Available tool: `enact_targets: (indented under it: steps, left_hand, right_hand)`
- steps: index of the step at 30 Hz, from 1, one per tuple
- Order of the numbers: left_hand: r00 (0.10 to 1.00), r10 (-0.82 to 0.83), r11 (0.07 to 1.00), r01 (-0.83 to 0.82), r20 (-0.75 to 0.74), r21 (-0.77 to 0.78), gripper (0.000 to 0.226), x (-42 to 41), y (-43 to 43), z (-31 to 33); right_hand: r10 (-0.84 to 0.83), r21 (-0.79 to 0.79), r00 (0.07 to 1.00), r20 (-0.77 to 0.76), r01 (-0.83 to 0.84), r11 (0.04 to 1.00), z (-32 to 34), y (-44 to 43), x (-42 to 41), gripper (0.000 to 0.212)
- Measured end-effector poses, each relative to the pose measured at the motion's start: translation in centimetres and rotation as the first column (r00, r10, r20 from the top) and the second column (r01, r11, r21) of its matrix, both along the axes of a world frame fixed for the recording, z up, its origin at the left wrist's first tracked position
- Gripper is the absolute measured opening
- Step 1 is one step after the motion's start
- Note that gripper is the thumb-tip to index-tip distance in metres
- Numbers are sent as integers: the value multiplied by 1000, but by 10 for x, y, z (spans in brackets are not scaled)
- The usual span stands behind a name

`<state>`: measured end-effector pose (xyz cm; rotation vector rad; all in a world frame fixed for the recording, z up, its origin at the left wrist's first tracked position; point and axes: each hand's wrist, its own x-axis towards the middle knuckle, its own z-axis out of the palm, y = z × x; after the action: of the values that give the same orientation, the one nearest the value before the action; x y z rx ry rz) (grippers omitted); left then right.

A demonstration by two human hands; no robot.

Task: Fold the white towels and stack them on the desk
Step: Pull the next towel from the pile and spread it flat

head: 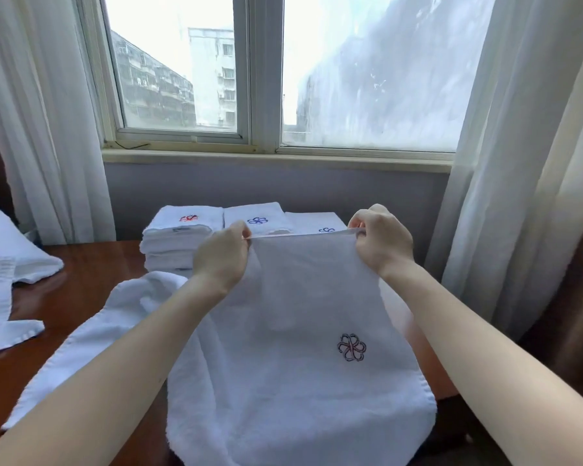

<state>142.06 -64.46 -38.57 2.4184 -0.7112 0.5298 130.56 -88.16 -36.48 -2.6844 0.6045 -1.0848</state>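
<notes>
White embroidered towel, pinched at its top corners by the left hand and right hand just in front of the folded towel stacks, should be pulled taut and level so the edges are matched before folding.

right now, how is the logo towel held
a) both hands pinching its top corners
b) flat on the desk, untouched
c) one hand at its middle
a: the left hand and right hand each pinch a top corner of the towel, holding it up.
</notes>
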Motion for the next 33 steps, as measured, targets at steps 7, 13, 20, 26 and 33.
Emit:
enact_targets:
  steps: [7, 13, 20, 26, 33]
  left_hand:
    - [984, 23, 999, -18, 176, -32, 15, 8, -14, 2]
    - [977, -21, 1000, 17, 212, 19, 15, 14, -19, -4]
    - [973, -98, 989, 72, 207, 130, 16, 2, -12, -25]
    - [970, -164, 980, 139, 180, 145, 10, -19, 0, -35]
    - [940, -310, 922, 261, 141, 284, 6, -41, 17, -45]
  right_hand:
    - [-33, -9, 998, 46, 33, 999, 0, -21, 19, 30]
    - [-24, 31, 1000, -14, 24, 999, -5, -34, 25, 29]
    - [24, 96, 989, -143, -10, 995, -27, -37, 1, 24]
    - [80, 135, 969, -234, -49, 990, -23, -25, -26, 26]
    - [102, 149, 878, -468, -35, 988, -24, -3, -61, 27]
